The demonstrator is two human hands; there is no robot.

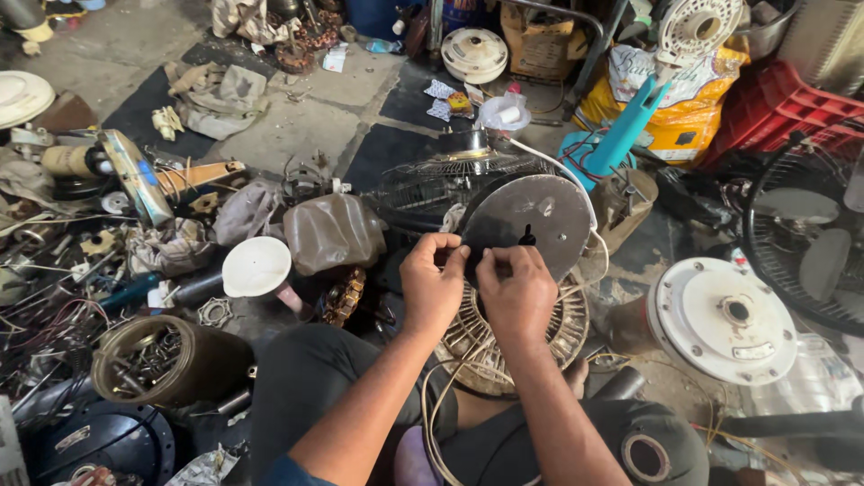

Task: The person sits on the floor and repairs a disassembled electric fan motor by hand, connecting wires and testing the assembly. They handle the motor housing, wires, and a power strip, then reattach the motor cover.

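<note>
Here, left hand (432,283) and right hand (515,290) meet at lower edge of dark round disc (526,225), fingers narrow, pinching small dark part there; which part, cannot tell. Disc stands tilted above ribbed fan motor (558,337) on floor between person's knees. Risks, as judged: small part slipping from pinch into floor clutter; disc edge nicking fingers; pale cable (438,405) looped over lap snagging wrist; wire fan guard (432,184) behind tipping if disc pushed.

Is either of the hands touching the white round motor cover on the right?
No: both hands pinch at the dark round metal disc; the white round motor cover lies apart.
</note>
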